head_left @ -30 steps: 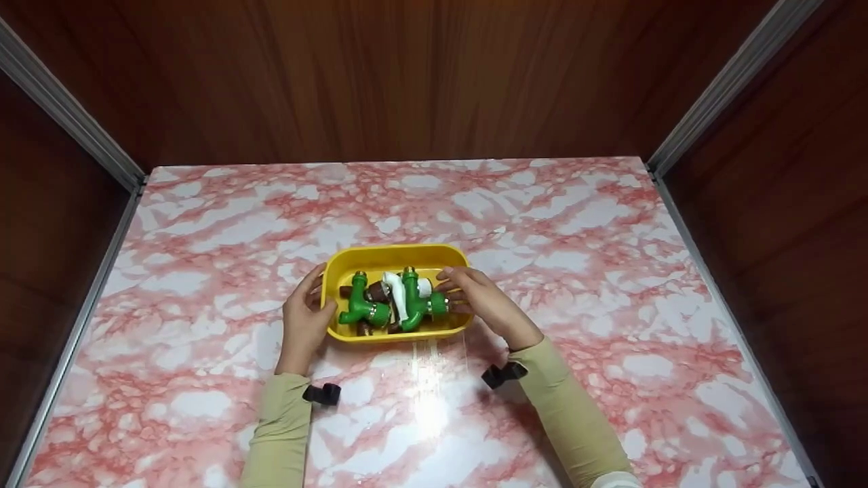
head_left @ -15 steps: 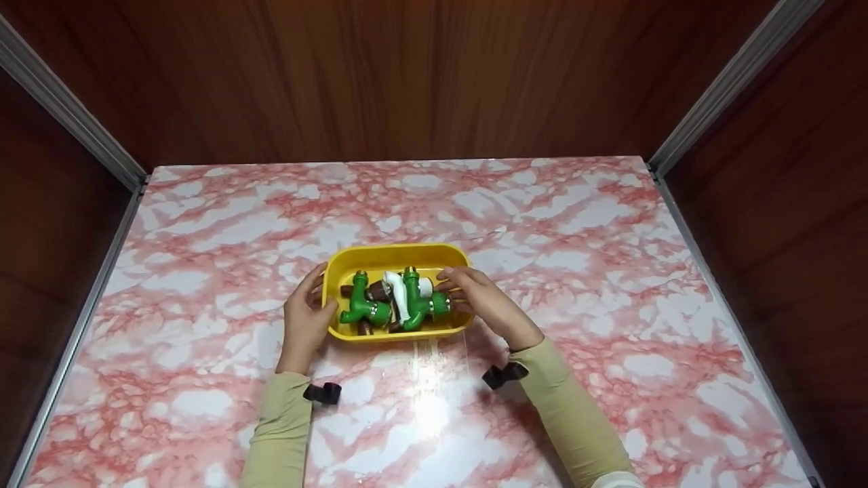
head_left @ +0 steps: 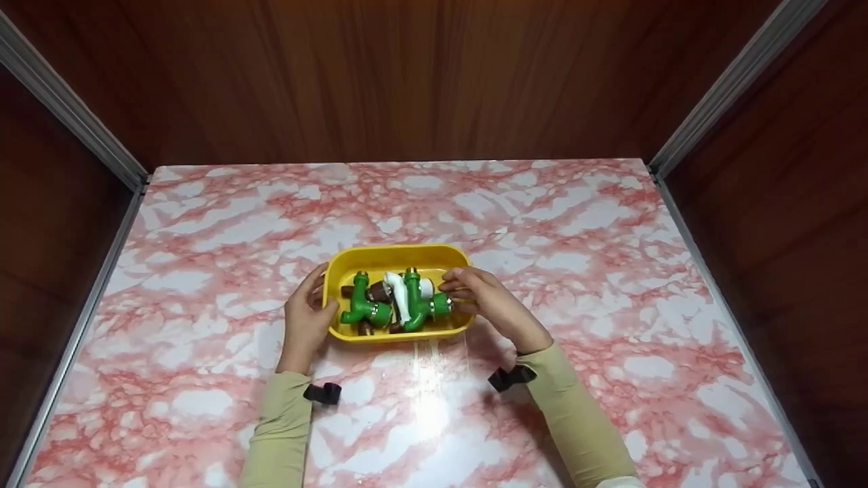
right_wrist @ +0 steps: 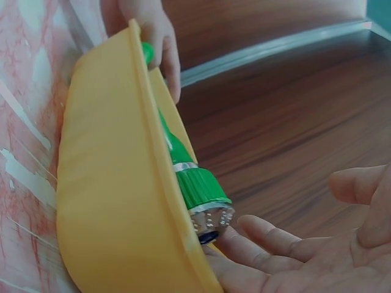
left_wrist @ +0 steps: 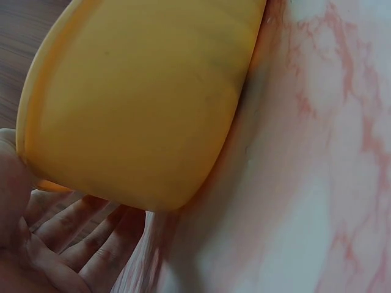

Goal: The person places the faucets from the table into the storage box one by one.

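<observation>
A yellow plastic tub (head_left: 400,255) stands on the marbled table, holding two green plastic taps, one on the left (head_left: 361,308) and one on the right (head_left: 415,312). Between them lie a white piece (head_left: 399,293) and brown tap-like pieces (head_left: 378,291), partly covered. My left hand (head_left: 306,318) grips the tub's left end, thumb over the rim and fingers along the outside wall. Across the right rim reaches my right hand (head_left: 498,305), fingers loosely extended beside the ridged end of the right tap (right_wrist: 201,189); whether they touch it I cannot tell.
A red-and-white marbled tabletop (head_left: 576,271) extends around the tub. Dark wood panels (head_left: 407,81) with metal edge strips (head_left: 725,88) enclose the back and both sides. Black wrist straps (head_left: 323,393) sit on both sleeves.
My right hand and forearm have shifted slightly to the right, its fingers drawing back a little from the right tap. The left hand, tub and taps are nearly unchanged.
</observation>
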Demonstrator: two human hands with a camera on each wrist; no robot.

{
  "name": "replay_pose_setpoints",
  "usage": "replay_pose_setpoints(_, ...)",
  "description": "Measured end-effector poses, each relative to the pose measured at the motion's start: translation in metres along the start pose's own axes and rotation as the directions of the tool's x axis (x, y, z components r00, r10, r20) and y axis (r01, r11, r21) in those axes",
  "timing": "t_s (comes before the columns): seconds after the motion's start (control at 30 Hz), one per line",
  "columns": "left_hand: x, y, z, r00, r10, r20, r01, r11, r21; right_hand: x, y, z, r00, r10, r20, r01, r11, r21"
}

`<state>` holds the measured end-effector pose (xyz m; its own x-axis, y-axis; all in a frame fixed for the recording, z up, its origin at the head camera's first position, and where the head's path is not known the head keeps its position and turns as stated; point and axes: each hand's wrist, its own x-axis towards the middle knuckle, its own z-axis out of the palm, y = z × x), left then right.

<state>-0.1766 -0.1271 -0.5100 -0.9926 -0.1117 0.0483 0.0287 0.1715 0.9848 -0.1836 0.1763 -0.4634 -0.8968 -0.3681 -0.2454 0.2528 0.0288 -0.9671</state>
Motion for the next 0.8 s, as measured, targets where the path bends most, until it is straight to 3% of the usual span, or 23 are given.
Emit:
replay_pose_setpoints(0.3, 0.010, -0.029, 0.001, 1.000, 0.002, -0.013, -0.002, 1.000, -0.003, -0.005, -0.004, -0.007, 1.000, -0.014, -0.002, 0.014, 0.999, 0.047)
replay_pose_setpoints(0.63, 0.009, -0.030, 0.001, 0.999, 0.026, -0.022, -0.026, 1.000, -0.005, -0.012, -0.003, -0.011, 0.999, -0.021, -0.028, 0.022, 0.999, 0.035)
replay_pose_setpoints(0.8, 0.007, -0.022, 0.000, 1.000, 0.001, -0.006, -0.001, 1.000, -0.016, -0.016, -0.001, -0.014, 0.999, -0.038, -0.035, 0.040, 0.998, 0.049)
